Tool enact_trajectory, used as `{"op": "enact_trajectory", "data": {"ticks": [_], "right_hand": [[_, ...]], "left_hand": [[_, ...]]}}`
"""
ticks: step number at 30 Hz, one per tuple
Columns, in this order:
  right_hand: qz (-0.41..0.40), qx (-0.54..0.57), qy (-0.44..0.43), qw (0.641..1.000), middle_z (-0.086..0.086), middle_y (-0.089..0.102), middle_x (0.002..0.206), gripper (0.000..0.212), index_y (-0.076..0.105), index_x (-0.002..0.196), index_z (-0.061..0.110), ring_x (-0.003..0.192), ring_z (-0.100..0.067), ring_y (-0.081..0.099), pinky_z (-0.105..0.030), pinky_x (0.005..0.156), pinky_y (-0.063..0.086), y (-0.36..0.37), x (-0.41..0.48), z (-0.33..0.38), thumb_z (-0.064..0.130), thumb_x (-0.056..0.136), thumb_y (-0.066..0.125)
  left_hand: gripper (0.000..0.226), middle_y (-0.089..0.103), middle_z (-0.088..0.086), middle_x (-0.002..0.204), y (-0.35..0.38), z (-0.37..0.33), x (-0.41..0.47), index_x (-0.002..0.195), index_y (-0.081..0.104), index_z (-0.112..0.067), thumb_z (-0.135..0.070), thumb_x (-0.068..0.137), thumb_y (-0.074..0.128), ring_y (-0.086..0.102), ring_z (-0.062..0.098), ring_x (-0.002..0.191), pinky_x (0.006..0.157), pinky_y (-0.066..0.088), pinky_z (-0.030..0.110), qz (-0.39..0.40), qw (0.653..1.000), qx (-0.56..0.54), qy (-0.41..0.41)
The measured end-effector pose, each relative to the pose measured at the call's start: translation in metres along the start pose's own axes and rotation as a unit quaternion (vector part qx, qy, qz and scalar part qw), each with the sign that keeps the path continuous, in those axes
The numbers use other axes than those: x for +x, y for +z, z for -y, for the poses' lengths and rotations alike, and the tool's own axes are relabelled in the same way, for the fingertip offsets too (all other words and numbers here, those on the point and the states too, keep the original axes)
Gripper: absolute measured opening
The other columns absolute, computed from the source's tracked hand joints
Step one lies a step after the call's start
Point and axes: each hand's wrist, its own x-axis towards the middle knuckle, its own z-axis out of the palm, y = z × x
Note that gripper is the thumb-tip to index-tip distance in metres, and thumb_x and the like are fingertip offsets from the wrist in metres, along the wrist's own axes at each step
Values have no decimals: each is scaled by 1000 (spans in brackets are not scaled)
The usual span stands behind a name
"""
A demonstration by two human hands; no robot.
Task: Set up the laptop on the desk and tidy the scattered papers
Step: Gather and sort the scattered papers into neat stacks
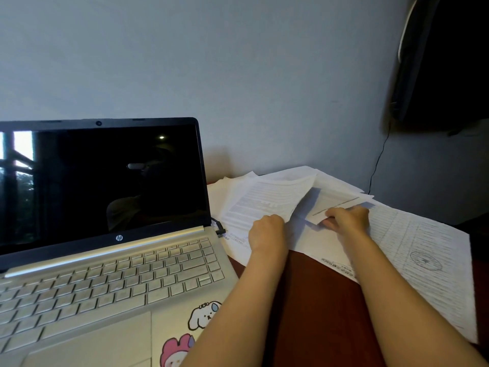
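Papers (391, 234) are lying in a loose fan across the right half of the table (317, 300), directly ahead of both hands, while the laptop (105, 260) is sitting open to the left of them, its screen dark and its right edge just beside the pile. The pile's long axis is running from the laptop's hinge corner out toward the near right, so the far, thicker end is lying nearer the left hand (267, 231), and the wide stamped sheet (428, 260) is trailing alongside the right forearm. The left hand's grip is holding the near corner of a sheaf (270, 200), fingers curled and mostly out of sight, and is keeping that corner lifted clear of the sheets below. The right hand (348, 218) is pinching the near edge of a slip (336, 205) between thumb and curled fingers, just right of the raised sheaf. Judging by this, the gathering is only beginning. The hands are needing to bring their two bundles together over the middle, and the stamped sheet, lying loose at the near right, is looking likeliest to be left behind.
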Motion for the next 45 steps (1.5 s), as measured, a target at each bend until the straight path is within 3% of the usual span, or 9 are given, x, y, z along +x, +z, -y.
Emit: {"op": "enact_trajectory", "data": {"ticks": [3, 5, 14, 19, 22, 25, 27, 36, 45], "right_hand": [[50, 13, 24, 998, -19, 60, 85, 6, 52, 84, -3, 52, -20, 61, -20, 44, 52, 0, -19, 5, -7, 82, 57], [76, 13, 51, 996, -15, 56, 70, 16, 49, 70, -1, 51, -18, 55, -17, 40, 49, 3, -33, 11, -9, 83, 54], [228, -109, 83, 964, -9, 62, 46, 16, 56, 68, -3, 37, -14, 60, -17, 40, 49, 3, -98, 14, -14, 79, 50], [282, -174, 83, 940, -14, 66, 63, 11, 61, 77, -4, 47, -17, 65, -19, 44, 51, -13, -115, 7, -14, 78, 57], [305, -193, 63, 931, -14, 65, 62, 10, 62, 81, -5, 54, -18, 66, -20, 50, 52, -22, -125, 4, -13, 79, 59], [355, -124, 35, 926, -15, 68, 88, 25, 61, 101, 2, 79, -23, 69, -28, 66, 59, -30, -132, 5, -13, 81, 57], [370, -31, 49, 927, -16, 65, 106, 27, 60, 106, 9, 93, -30, 66, -37, 76, 58, -34, -135, 5, -7, 85, 56], [-58, -70, -40, 995, -18, 66, 111, 26, 63, 111, 1, 98, -33, 62, -44, 86, 53, -51, -108, -10, 1, 85, 59], [-131, -102, -67, 984, -12, 61, 124, 32, 59, 123, 6, 109, -32, 59, -44, 96, 48, -123, -104, 27, 14, 92, 59]], "left_hand": [[30, 54, 17, 124, -2, 3, -10, 121, 52, -1, 5, 94, 38, 52, 33, 117, 92, 43, 34, -23, 1000, -13, 5], [27, 56, 18, 120, -7, 7, -10, 117, 52, -1, 2, 95, 37, 53, 35, 112, 87, 43, 35, -51, 998, -33, 2], [25, 64, 14, 84, -14, -6, -20, 71, 44, -14, -21, 95, 43, 56, 29, 82, 62, 29, 29, -103, 971, -193, 99], [43, 43, 0, 51, -8, -9, -27, 55, 43, -13, -28, 94, 50, 37, 11, 51, 53, 28, 26, -111, 914, -384, 61], [28, 63, 8, 82, -10, -12, -29, 86, 63, -10, -31, 97, 48, 57, 17, 75, 72, 44, 26, -30, 854, -518, 33], [37, 56, 11, 114, -17, -17, -38, 125, 52, -15, -38, 98, 42, 61, 22, 93, 77, 52, 26, 149, 692, -706, 0], [46, 48, 15, 129, -17, -17, -39, 137, 43, -16, -42, 99, 38, 59, 24, 100, 81, 51, 29, 204, 641, -740, -10], [41, 41, 3, 142, -11, -26, -37, 139, 38, -16, -29, 100, 40, 47, 18, 121, 94, 38, 25, 71, 813, -576, 38], [70, 24, 14, 152, -20, 5, -17, 146, 19, -2, -17, 90, 59, 20, 27, 142, 114, 16, 33, -189, 862, -468, -32]]}}
